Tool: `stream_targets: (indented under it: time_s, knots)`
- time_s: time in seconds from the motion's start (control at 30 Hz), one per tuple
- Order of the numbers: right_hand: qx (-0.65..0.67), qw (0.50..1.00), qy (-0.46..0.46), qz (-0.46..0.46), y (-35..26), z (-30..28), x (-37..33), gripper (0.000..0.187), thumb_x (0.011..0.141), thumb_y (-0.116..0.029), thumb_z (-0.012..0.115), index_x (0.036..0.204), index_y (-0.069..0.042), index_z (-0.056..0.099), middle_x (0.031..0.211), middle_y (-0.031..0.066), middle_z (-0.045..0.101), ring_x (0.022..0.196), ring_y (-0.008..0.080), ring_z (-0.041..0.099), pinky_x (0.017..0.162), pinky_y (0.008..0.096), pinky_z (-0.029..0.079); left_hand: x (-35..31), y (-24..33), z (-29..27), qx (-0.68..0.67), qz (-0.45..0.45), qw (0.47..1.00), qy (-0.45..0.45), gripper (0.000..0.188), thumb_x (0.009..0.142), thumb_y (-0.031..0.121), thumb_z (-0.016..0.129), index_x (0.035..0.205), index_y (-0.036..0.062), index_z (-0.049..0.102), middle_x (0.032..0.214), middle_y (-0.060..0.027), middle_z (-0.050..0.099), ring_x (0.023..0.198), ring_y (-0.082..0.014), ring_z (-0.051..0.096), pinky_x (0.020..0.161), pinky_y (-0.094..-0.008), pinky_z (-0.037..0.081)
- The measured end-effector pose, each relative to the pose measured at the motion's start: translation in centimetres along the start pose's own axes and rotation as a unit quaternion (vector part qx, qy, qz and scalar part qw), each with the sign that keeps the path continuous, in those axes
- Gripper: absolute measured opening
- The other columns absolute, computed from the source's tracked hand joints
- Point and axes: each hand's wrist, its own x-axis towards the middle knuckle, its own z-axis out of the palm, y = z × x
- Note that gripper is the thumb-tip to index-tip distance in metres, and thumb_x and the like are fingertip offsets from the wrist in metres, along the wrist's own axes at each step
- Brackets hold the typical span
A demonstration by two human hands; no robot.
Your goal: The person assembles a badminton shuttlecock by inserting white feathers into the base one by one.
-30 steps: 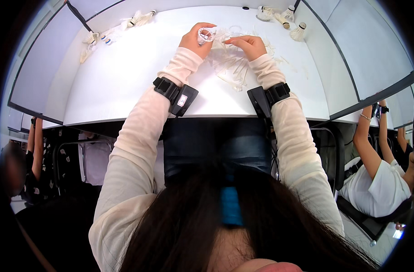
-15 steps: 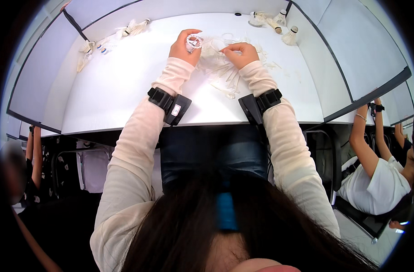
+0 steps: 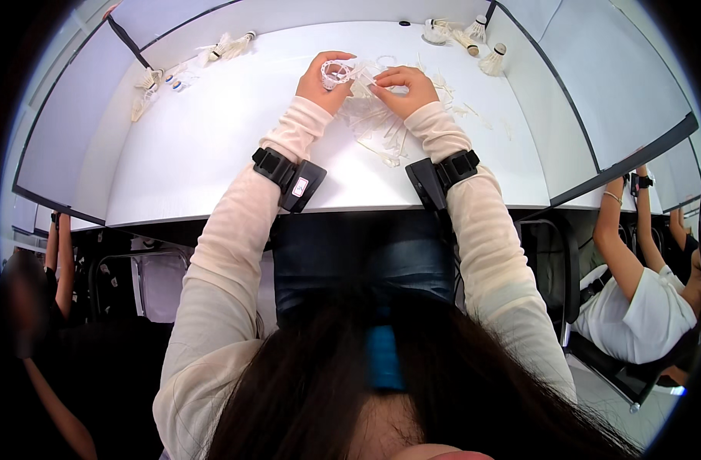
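Observation:
A hollow white shuttlecock frame (image 3: 337, 73), ring-shaped and lattice-like, sits between the thumb and fingers of my left hand (image 3: 320, 83). My right hand (image 3: 409, 90) is closed in a pinch on a thin white feather strip (image 3: 367, 80) beside the frame. Whether the strip is still joined to the frame I cannot tell. Loose white feather pieces (image 3: 381, 132) lie scattered on the table under and between my hands. Just beyond them rests a thin white ring (image 3: 386, 60).
Whole and worn shuttlecocks lie along the back left (image 3: 232, 47) and back right (image 3: 492, 60) of the white table (image 3: 212, 153). Small blue-and-white pieces (image 3: 174, 82) lie at the left. Pale partitions (image 3: 550, 100) edge the table. Other people sit on both sides.
My left hand has moved slightly right with the shuttlecock frame, bringing it closer to my right hand. The feather strip in my right fingers now stands beside the frame.

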Motion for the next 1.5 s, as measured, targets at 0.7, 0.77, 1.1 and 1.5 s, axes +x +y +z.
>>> stream_targets:
  time_s: [0.7, 0.77, 1.1, 1.5]
  knots:
    - [-0.029, 0.999, 0.022, 0.012, 0.5, 0.1, 0.0, 0.022, 0.075, -0.031, 0.073, 0.082, -0.010, 0.076, 0.085, 0.0090, 0.067, 0.086, 0.0269, 0.061, 0.076, 0.0355, 0.049, -0.3, 1.1, 0.3, -0.016, -0.088, 0.995, -0.042, 0.037, 0.088, 0.014, 0.066, 0.121, 0.0044, 0.051, 0.095, -0.0068, 0.066, 0.080, -0.0100, 0.064, 0.063, -0.0214, 0.050]
    - [-0.028, 0.999, 0.025, 0.010, 0.3, 0.0, 0.1, 0.022, 0.075, -0.031, 0.074, 0.082, -0.011, 0.076, 0.083, 0.0084, 0.065, 0.084, 0.0264, 0.061, 0.075, 0.0352, 0.049, -0.2, 0.5, 0.1, -0.017, -0.077, 0.996, -0.032, 0.037, 0.089, 0.016, 0.066, 0.121, 0.0036, 0.051, 0.095, -0.0072, 0.067, 0.082, -0.0103, 0.065, 0.064, -0.0215, 0.050]
    - [-0.012, 1.000, -0.026, 0.003, -0.1, -0.1, -0.2, 0.022, 0.076, -0.031, 0.074, 0.080, -0.010, 0.076, 0.080, 0.0072, 0.063, 0.080, 0.0245, 0.059, 0.072, 0.0340, 0.047, -0.2, 0.6, -0.2, -0.019, -0.052, 0.998, -0.032, 0.035, 0.089, 0.018, 0.067, 0.117, 0.0021, 0.055, 0.096, -0.0090, 0.067, 0.082, -0.0147, 0.067, 0.072, -0.0238, 0.051]
    - [-0.020, 0.999, -0.035, 0.003, 0.0, 0.1, 0.1, 0.020, 0.082, -0.027, 0.068, 0.085, -0.008, 0.074, 0.082, 0.0081, 0.067, 0.086, 0.0278, 0.060, 0.080, 0.0360, 0.046, -0.2, 0.8, -0.2, -0.036, -0.104, 0.993, -0.036, 0.034, 0.083, 0.009, 0.068, 0.116, 0.0077, 0.058, 0.101, -0.0110, 0.060, 0.071, -0.0159, 0.066, 0.063, -0.0248, 0.055]
